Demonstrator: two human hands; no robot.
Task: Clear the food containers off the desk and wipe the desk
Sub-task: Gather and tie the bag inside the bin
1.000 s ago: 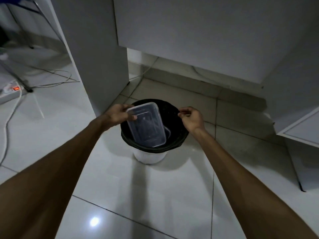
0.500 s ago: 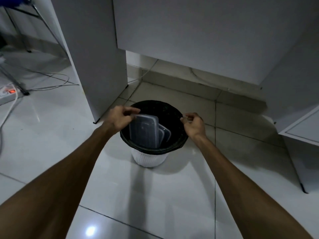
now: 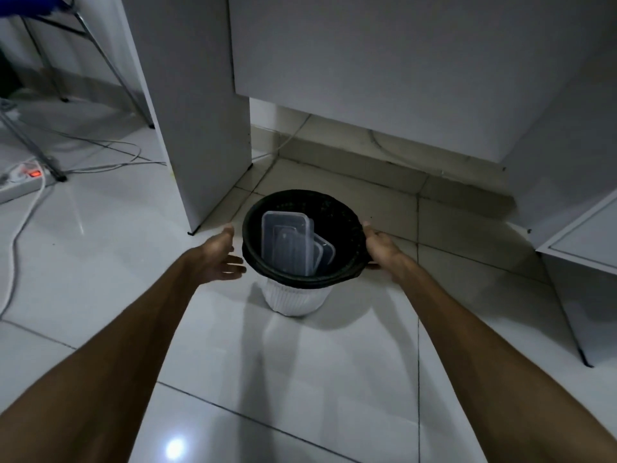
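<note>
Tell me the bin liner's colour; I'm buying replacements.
Black, folded over the rim of the white ribbed bin; the liner shows clearly in the head view.

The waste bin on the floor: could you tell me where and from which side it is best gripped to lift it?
Grip the waste bin at its wide black rim, one hand from each side. The left hand is open beside it; the right hand is at the rim. The white body tapers downward, so the rim likely gives the surest hold.

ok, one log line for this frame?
stage: binning | clear plastic food containers: upright inside black-lined white bin | left hand: open, beside rim | right hand: on rim, grip unclear | wipe: not yet done
</note>
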